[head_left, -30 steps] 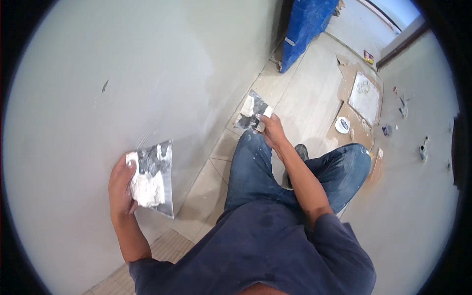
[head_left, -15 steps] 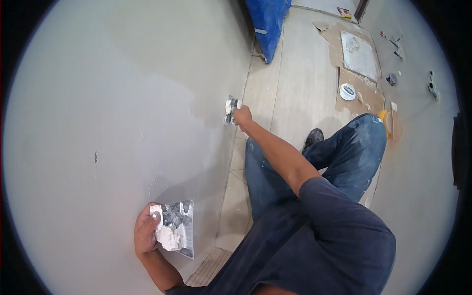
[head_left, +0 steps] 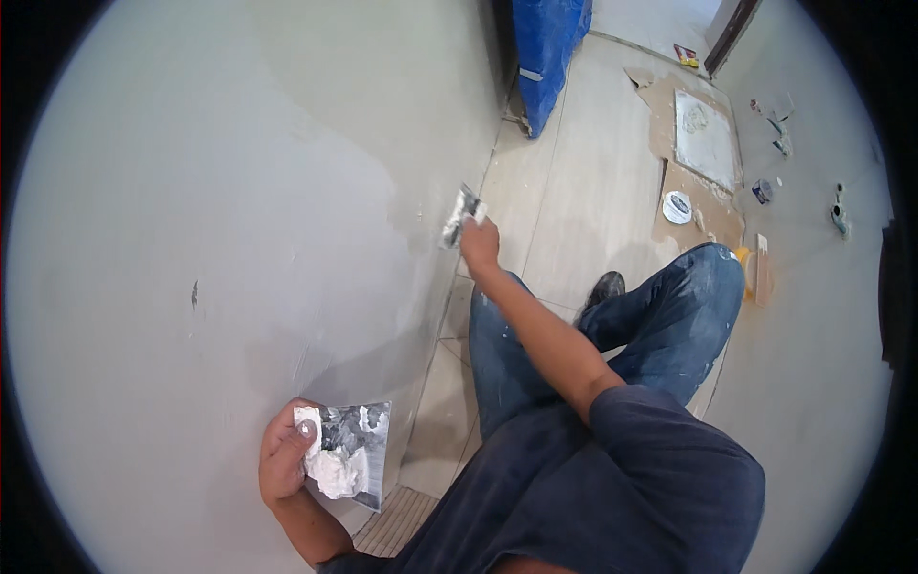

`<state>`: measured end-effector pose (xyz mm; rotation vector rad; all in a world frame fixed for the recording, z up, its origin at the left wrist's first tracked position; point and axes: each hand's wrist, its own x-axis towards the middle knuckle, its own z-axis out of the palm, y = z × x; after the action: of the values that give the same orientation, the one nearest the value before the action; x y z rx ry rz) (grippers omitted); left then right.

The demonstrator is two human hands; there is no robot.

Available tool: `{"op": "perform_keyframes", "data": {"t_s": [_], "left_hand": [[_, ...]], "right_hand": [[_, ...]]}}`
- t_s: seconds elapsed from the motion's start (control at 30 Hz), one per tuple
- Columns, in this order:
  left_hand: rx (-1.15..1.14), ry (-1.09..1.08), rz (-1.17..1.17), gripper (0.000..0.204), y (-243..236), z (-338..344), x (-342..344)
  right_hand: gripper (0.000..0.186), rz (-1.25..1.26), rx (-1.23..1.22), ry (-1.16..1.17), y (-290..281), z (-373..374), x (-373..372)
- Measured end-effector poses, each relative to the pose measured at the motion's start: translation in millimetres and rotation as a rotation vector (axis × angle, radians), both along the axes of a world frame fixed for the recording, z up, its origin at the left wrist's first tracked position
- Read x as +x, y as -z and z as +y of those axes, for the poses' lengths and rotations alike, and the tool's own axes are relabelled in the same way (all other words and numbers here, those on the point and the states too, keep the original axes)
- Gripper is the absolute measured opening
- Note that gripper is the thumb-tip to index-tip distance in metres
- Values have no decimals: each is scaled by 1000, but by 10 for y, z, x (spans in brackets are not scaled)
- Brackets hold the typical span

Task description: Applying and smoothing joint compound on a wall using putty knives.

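Note:
My left hand (head_left: 284, 457) grips a flat metal plaster plate (head_left: 375, 442) by its edge, the thumb smeared white. A thick lump of white putty (head_left: 339, 473) sits on the plate. Farther off, my right hand (head_left: 481, 247) is closed round a putty knife (head_left: 464, 216) whose blade carries white putty. That blade is at the lower part of the grey wall (head_left: 287, 239), close to the floor; whether its edge touches the wall I cannot tell. A damp-looking, lighter patch spreads over the wall left of the knife, and a small dark mark is farther left.
A blue plastic sheet (head_left: 547, 72) hangs ahead by the wall. On the tiled floor (head_left: 598, 143), cardboard (head_left: 704, 180) bears a white-smeared board (head_left: 706, 139) and a round lid (head_left: 677, 208). Wires stick out of the right wall (head_left: 813, 316). A wooden-edged tool (head_left: 762, 271) stands beside my knee.
The putty knife has tilted in my right hand, its top edge now leaning right. My left hand and the plate have shifted slightly down and right in view. The whole view has moved a little.

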<state>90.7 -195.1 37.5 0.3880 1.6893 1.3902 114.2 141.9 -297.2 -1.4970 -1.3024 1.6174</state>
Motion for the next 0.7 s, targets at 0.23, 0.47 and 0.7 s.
{"op": "perform_keyframes", "data": {"t_s": [0.23, 0.47, 0.7], "left_hand": [[16, -17, 49, 28, -55, 59, 56], [3, 22, 41, 24, -127, 74, 45], [40, 31, 6, 23, -152, 75, 48]], "right_hand": [[39, 2, -178, -38, 794, 240, -328], [40, 137, -217, -38, 65, 361, -509], [45, 403, 79, -106, -1872, 421, -519]]}}
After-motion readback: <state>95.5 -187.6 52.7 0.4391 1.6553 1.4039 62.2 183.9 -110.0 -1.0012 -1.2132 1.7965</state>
